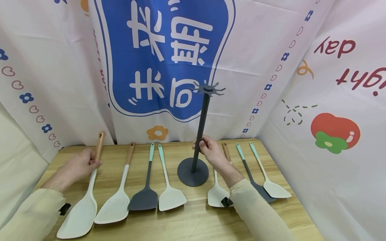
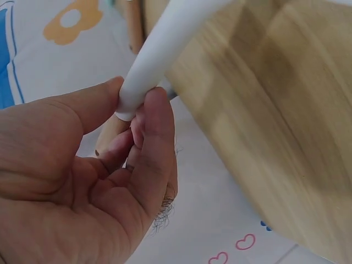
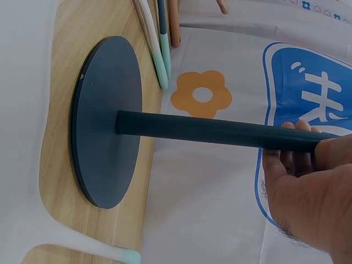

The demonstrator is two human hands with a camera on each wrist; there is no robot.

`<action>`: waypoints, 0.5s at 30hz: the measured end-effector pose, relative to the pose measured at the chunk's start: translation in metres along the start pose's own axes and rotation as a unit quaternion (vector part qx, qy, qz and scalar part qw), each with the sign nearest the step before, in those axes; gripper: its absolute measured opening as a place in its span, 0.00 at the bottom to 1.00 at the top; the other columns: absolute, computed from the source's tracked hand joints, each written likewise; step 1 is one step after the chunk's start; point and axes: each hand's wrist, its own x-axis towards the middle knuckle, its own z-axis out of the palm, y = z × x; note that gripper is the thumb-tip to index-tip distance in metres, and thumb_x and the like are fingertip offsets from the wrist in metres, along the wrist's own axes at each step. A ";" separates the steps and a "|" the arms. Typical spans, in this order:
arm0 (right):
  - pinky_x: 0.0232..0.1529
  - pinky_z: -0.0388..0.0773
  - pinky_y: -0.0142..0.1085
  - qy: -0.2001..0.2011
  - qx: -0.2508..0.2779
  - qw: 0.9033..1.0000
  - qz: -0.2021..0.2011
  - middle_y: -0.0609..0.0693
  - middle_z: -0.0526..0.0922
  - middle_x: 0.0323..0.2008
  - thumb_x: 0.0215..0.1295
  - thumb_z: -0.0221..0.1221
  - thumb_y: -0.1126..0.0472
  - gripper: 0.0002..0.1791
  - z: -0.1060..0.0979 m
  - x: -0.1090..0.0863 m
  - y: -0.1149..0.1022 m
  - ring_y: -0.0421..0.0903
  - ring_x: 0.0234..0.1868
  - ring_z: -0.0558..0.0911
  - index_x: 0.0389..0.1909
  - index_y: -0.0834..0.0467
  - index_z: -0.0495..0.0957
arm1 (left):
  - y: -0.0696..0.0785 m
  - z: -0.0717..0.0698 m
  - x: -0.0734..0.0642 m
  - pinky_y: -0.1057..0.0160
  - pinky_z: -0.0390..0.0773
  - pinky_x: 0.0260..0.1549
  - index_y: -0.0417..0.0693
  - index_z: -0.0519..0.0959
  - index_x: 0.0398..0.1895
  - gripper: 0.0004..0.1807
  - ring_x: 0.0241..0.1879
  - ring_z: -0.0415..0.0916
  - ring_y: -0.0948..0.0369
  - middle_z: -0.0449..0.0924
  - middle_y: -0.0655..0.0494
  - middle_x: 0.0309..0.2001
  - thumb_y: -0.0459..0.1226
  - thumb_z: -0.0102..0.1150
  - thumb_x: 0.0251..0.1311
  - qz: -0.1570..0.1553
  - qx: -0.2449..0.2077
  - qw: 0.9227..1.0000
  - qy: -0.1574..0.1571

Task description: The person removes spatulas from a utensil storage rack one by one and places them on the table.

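My left hand [image 1: 79,165] pinches the leftmost white spatula [image 1: 79,214] where its wooden handle meets the white shaft [image 2: 159,55]. That spatula is tilted, handle end away from me. With my right hand [image 1: 212,152] I grip the dark pole [image 1: 202,124] of a utensil stand, fingers around it. The stand has a round base [image 3: 107,121] and a ring of bare hooks [image 1: 208,88] on top. Left of it lie a white wooden-handled spatula [image 1: 114,207], a dark teal-handled spatula [image 1: 144,199] and a white teal-handled spatula [image 1: 171,198].
Right of the stand lie a small white spatula [image 1: 217,194], a wooden handle [image 1: 226,150] partly behind my wrist, a dark spatula [image 1: 248,170] and another white spatula [image 1: 275,189]. A printed cloth [image 1: 241,67] hangs behind the wooden table [image 1: 196,221] and along its sides.
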 end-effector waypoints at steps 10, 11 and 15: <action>0.82 0.86 0.52 -0.005 0.003 1.000 -0.002 0.54 0.90 0.53 0.95 0.50 0.58 0.21 0.004 0.002 0.000 0.51 0.63 0.91 0.65 0.72 0.80 | -0.015 0.003 0.012 0.64 0.73 0.24 0.36 0.77 0.41 0.14 0.29 0.75 0.57 0.80 0.51 0.29 0.36 0.66 0.85 0.011 0.003 0.999 -0.046; 0.82 0.86 0.52 -0.006 0.003 1.000 -0.003 0.55 0.90 0.53 0.95 0.50 0.58 0.21 0.004 0.002 0.000 0.50 0.63 0.91 0.65 0.73 0.80 | -0.016 0.003 0.013 0.65 0.72 0.24 0.37 0.77 0.40 0.14 0.28 0.75 0.57 0.80 0.52 0.28 0.37 0.67 0.85 0.010 0.001 0.999 -0.052; 0.82 0.87 0.52 -0.007 0.002 1.000 -0.004 0.56 0.90 0.54 0.95 0.50 0.58 0.20 0.005 0.002 -0.001 0.49 0.62 0.91 0.64 0.71 0.81 | -0.018 0.006 0.014 0.66 0.73 0.23 0.39 0.78 0.37 0.14 0.26 0.75 0.58 0.80 0.54 0.26 0.37 0.70 0.82 0.005 -0.003 0.997 -0.074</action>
